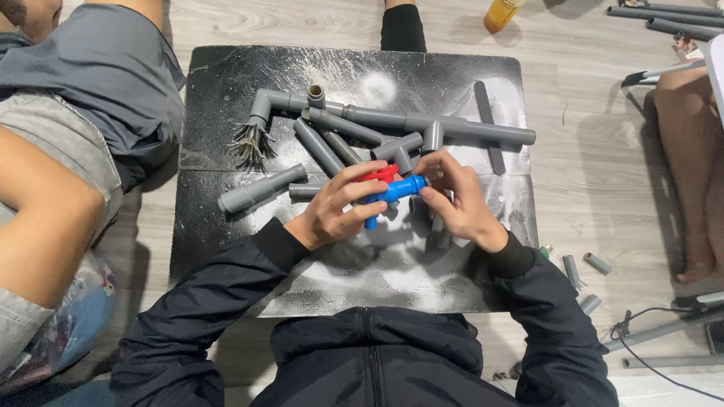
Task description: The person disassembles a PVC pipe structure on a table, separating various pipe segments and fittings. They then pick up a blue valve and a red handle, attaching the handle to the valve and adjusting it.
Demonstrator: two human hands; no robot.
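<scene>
Pipes (317,147) of grey plastic lay across the black surface (226,226). The left hand (332,211) gripped the blue valve (396,190) at its red-handled end; its long axis ran rightward into the closed right hand (460,200).

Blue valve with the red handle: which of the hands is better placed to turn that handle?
Probably the left hand: its fingers already lie over the red handle, while the right hand grips the blue valve body's other end.
</scene>
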